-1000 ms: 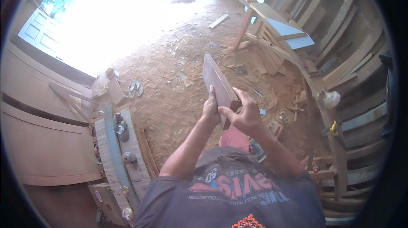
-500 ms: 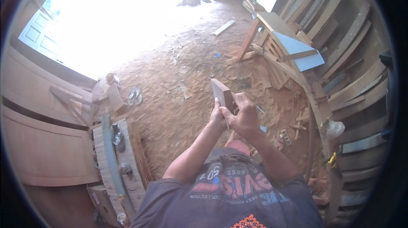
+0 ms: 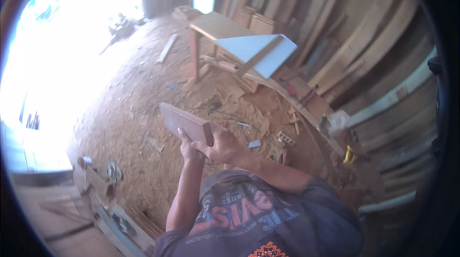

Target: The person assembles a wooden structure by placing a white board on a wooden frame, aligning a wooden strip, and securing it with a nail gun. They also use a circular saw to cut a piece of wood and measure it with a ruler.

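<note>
Board (image 3: 184,122) of reddish-brown wood, flat and with a thick edge, is what I hold between both hands, up in the air on my side of the bench (image 3: 225,26) and well apart from it. My left hand (image 3: 189,152) is partly closed on the board's lower edge, with one digit laid up along its broad face; some of its fingers are hidden, so I cannot tell how they bend. My right hand (image 3: 222,147) is half curled around the board's right end, thumb reaching towards my left hand, fingers round the other side. The board is tilted, its long way slanting up and leftward. At the bench's right end lies a pale blue sheet (image 3: 247,47), one corner jutting towards me, with a narrow strip (image 3: 260,56) of wood across it. Left of the bench, a light stick (image 3: 167,48) lies on the dusty floor (image 3: 129,118). Right of the bench are long planks (image 3: 378,43). Nearer me than the bench and to its right sit a clear plastic bag (image 3: 338,121) and something yellow (image 3: 349,154), too blurred to name. Left of the bench and much nearer me is a pair of sandals (image 3: 113,172).
</note>
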Motion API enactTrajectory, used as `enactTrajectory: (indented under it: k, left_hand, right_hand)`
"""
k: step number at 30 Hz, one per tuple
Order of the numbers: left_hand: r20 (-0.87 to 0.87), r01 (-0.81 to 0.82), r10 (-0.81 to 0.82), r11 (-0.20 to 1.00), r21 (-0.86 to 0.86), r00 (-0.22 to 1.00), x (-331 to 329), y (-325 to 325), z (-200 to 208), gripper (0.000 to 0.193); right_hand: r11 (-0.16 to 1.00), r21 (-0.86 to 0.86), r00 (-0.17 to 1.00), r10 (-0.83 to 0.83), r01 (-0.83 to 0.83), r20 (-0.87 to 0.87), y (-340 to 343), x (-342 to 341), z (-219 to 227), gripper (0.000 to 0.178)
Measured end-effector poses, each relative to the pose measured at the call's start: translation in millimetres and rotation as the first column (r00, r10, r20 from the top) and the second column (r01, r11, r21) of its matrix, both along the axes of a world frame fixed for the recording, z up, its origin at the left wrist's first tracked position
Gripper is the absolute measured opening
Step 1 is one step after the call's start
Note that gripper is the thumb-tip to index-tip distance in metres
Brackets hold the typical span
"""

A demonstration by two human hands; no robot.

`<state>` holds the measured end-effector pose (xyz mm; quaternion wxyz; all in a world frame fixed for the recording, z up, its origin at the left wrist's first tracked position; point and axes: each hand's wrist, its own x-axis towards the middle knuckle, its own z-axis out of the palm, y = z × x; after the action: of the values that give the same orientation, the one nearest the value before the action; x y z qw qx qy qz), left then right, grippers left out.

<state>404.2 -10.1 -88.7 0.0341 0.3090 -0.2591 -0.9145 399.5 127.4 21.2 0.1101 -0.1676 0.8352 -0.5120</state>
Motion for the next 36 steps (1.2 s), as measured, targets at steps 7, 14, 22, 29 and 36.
enactTrajectory:
  k: [7,14,22,29,36]
  left_hand:
    - [0.145,0.187,-0.127,0.809,-0.557,0.981,-68.5,20.6,27.3,0.060]
    - [-0.063,0.578,-0.707,0.622,-0.528,0.704,-184.9,16.5,47.4,0.053]
    - [0.323,0.537,-0.841,-0.046,-0.842,0.434,-356.1,35.9,-52.8,0.055]
    - [0.465,0.769,-0.865,-0.165,-0.618,0.188,-397.6,138.5,-108.3,0.052]
    - [0.418,0.708,-0.820,-0.022,-0.706,0.392,-407.1,102.6,-40.8,0.047]
  right_hand:
    - [0.714,-0.543,0.869,-0.189,0.442,0.458,41.3,-40.9,-30.5,0.050]
    - [0.147,-0.653,0.643,-0.430,0.743,0.634,98.7,-62.2,-28.4,0.048]
    - [-0.329,-0.655,0.235,-0.749,0.680,0.620,121.9,-13.0,-46.3,0.054]
    - [-0.479,-0.656,0.006,-0.805,0.583,0.593,129.6,30.0,-60.1,0.061]
    - [-0.548,-0.508,-0.114,-0.746,0.665,0.656,174.8,-4.4,-82.9,0.063]
